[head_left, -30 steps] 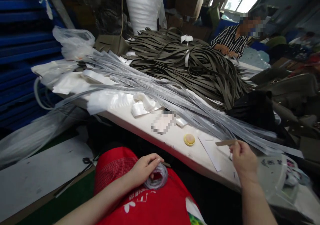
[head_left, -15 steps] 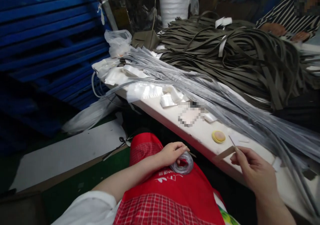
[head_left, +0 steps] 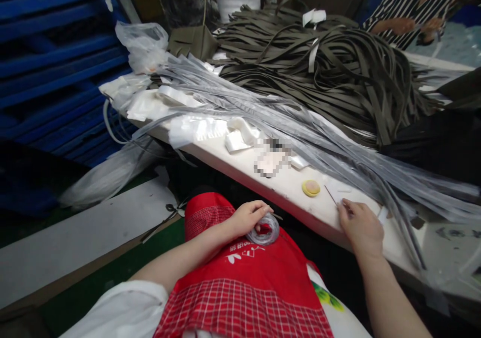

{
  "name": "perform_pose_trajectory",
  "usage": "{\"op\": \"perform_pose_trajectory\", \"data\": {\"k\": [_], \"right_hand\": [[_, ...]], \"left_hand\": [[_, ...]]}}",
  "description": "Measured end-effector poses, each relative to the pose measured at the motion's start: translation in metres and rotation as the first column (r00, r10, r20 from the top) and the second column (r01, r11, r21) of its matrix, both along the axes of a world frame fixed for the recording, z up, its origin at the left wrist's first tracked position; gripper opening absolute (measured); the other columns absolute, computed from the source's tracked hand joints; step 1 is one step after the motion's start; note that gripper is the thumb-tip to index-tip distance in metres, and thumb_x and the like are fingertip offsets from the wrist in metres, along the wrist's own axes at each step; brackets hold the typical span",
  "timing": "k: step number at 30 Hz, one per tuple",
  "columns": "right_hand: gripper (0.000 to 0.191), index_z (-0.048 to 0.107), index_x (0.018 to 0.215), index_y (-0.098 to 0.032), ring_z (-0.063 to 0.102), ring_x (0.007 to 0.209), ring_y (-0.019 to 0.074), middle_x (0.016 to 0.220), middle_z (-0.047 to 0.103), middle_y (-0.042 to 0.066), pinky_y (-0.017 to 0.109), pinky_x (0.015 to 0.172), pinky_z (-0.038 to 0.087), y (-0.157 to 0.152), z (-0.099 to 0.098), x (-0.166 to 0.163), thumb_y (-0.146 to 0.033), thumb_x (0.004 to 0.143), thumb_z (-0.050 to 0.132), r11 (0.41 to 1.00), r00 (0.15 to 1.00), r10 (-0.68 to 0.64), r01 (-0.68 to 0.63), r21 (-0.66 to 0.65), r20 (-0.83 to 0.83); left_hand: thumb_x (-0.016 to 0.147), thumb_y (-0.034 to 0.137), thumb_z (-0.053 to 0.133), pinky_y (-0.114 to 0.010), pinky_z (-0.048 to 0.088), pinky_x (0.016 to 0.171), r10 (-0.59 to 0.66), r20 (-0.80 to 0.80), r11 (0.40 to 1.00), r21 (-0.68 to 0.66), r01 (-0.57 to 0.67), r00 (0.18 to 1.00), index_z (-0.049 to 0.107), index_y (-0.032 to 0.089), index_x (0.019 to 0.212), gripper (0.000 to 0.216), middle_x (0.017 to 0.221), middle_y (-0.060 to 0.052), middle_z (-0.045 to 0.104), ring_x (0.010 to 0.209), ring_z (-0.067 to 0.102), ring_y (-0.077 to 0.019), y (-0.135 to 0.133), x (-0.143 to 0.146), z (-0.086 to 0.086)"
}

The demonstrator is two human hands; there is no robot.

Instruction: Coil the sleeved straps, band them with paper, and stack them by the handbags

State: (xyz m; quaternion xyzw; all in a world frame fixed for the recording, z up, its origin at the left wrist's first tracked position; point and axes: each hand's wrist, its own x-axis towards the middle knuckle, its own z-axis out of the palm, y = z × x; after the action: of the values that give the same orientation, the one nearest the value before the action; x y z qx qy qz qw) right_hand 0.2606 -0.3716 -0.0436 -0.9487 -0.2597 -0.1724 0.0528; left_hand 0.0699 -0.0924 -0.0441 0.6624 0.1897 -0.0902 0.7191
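On the lap of the red apron (head_left: 263, 263), my left hand (head_left: 250, 218) is closed round a coil of clear grey plastic strip (head_left: 271, 237). A thin end pokes out beyond its fingers. My right hand (head_left: 363, 228) is at the near edge of the white table (head_left: 278, 195), its fingertips pinched on a thin, dark stick-like piece (head_left: 330, 195) that points up and left. What that piece is, I cannot make out. A round yellow container (head_left: 311, 188) sits on the table just left of the right hand.
Long grey plastic-wrapped strips (head_left: 270, 120) run along the table. Behind them lies a large heap of dark olive straps (head_left: 349, 72). White ribbon pieces (head_left: 240, 135) lie near the edge. Blue pallets (head_left: 56, 72) are stacked at left. A co-worker's hands (head_left: 413, 26) show at upper right.
My right hand has come in over the table edge, and the flat olive strip that hung from its fingers no longer shows. My left hand keeps the coil on the lap. The view has shifted.
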Motion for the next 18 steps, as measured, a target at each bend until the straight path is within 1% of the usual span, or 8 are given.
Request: {"op": "perform_pose_trajectory", "data": {"k": [3, 6, 10, 13, 18], "right_hand": [[0.03, 0.072, 0.1, -0.016, 0.059, 0.076, 0.0207, 0.087, 0.068, 0.008, 0.03, 0.064, 0.038, -0.003, -0.008, 0.004, -0.035, 0.093, 0.05, 0.998, 1.0, 0.013, -0.012, -0.055, 0.026], [0.03, 0.073, 0.097, -0.016, 0.058, 0.075, 0.02, 0.087, 0.068, 0.007, 0.03, 0.061, 0.035, -0.002, -0.009, 0.002, -0.035, 0.093, 0.051, 0.997, 0.999, 0.007, -0.004, -0.082, 0.039], [0.031, 0.074, 0.097, -0.015, 0.058, 0.075, 0.0199, 0.089, 0.068, 0.008, 0.03, 0.061, 0.036, 0.002, -0.004, 0.0, -0.035, 0.094, 0.051, 0.988, 1.0, 0.009, -0.007, -0.155, 0.012], [0.029, 0.073, 0.098, -0.016, 0.059, 0.075, 0.0199, 0.09, 0.068, 0.008, 0.029, 0.061, 0.037, 0.007, 0.003, -0.002, -0.034, 0.094, 0.051, 0.979, 1.0, -0.013, 0.01, -0.206, -0.012], [0.03, 0.072, 0.088, -0.016, 0.059, 0.071, 0.0194, 0.086, 0.066, 0.009, 0.03, 0.058, 0.034, 0.016, 0.012, -0.004, -0.026, 0.095, 0.045, 0.938, 0.998, -0.041, 0.018, -0.346, -0.058]], "left_hand": [[0.083, 0.061, 0.052, -0.019, 0.04, 0.043, 0.005, 0.004, 1.0, 0.006, -0.005, 1.0, 0.066, 0.013, 0.099, 0.052, 0.07, 0.0, 0.06, 0.045, 0.051, -0.0078, 0.001, -0.001, 0.001], [0.084, 0.061, 0.052, -0.018, 0.04, 0.043, 0.013, 0.007, 1.0, 0.006, -0.013, 1.0, 0.065, 0.013, 0.098, 0.051, 0.07, 0.0, 0.06, 0.046, 0.052, -0.008, 0.002, -0.002, 0.001], [0.084, 0.059, 0.052, -0.018, 0.039, 0.043, 0.015, 0.001, 1.0, 0.009, -0.015, 1.0, 0.065, 0.013, 0.099, 0.05, 0.07, 0.0, 0.061, 0.047, 0.052, -0.0082, 0.002, -0.002, 0.001], [0.085, 0.059, 0.052, -0.018, 0.039, 0.043, 0.006, -0.006, 1.0, 0.02, -0.006, 1.0, 0.065, 0.013, 0.099, 0.049, 0.07, 0.0, 0.06, 0.047, 0.052, -0.0084, 0.001, -0.001, 0.003], [0.086, 0.057, 0.052, -0.018, 0.039, 0.043, 0.005, 0.001, 0.999, 0.034, -0.005, 1.0, 0.066, 0.013, 0.099, 0.047, 0.07, 0.0, 0.061, 0.047, 0.051, -0.0083, 0.001, -0.001, 0.004]]}}
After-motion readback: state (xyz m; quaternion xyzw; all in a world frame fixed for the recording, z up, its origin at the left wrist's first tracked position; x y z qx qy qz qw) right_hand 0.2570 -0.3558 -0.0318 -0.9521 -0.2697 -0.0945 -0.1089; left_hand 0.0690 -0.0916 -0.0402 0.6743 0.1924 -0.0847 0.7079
